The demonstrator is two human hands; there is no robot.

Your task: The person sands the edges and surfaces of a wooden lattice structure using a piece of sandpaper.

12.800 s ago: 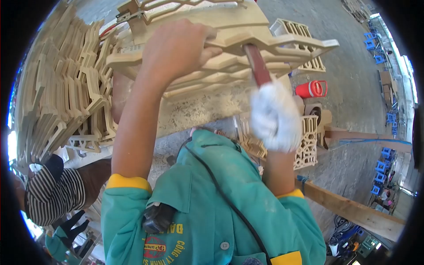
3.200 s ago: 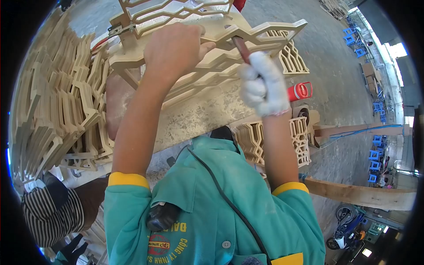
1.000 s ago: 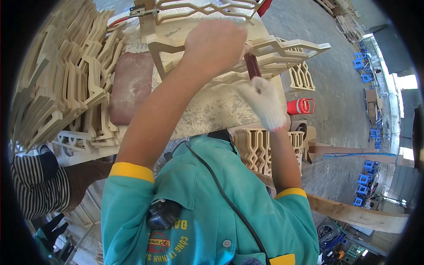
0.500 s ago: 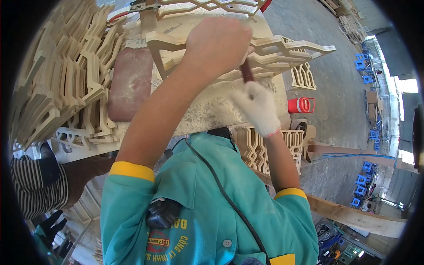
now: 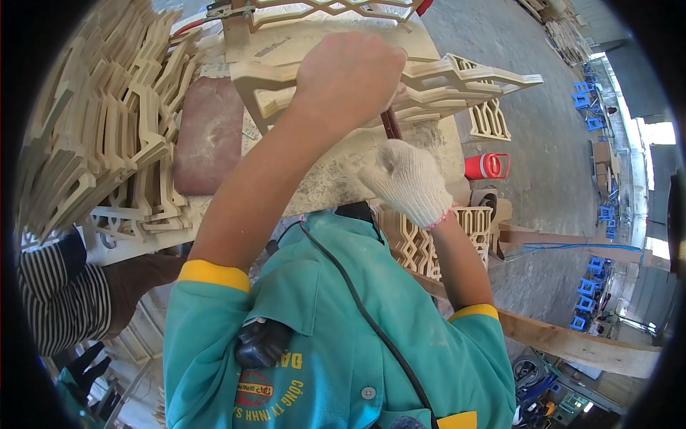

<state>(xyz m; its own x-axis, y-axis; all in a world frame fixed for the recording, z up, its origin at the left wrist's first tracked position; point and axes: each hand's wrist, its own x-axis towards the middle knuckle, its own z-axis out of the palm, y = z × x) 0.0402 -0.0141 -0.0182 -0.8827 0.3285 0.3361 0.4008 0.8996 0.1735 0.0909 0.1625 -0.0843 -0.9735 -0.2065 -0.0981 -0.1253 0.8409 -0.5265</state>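
Beside the lattice, a narrow reddish-brown strip of sandpaper (image 5: 391, 124) runs between my hands. My bare left hand (image 5: 350, 79) is closed in a fist over the pale wooden lattice piece (image 5: 457, 82), and the strip's upper end goes in under it. Lower and to the right, my right hand (image 5: 407, 179), in a white knitted glove, is closed around the strip's lower end. The lattice piece stands tilted on the dusty worktable (image 5: 321, 179); my left hand and forearm hide part of it. Most of my left fingertips are hidden.
Stacked wooden lattice pieces (image 5: 107, 121) fill the left side. A reddish-brown sanding sheet (image 5: 209, 136) lies beside them. A clamp (image 5: 229, 10) is at the table's far end. A red jug (image 5: 487, 166) stands right of the table. Another person's striped clothing (image 5: 64, 300) shows at lower left.
My gloved right hand has shifted slightly down and left and is sharper now. My left hand has moved a little left, and the lattice piece's near end has shifted slightly.
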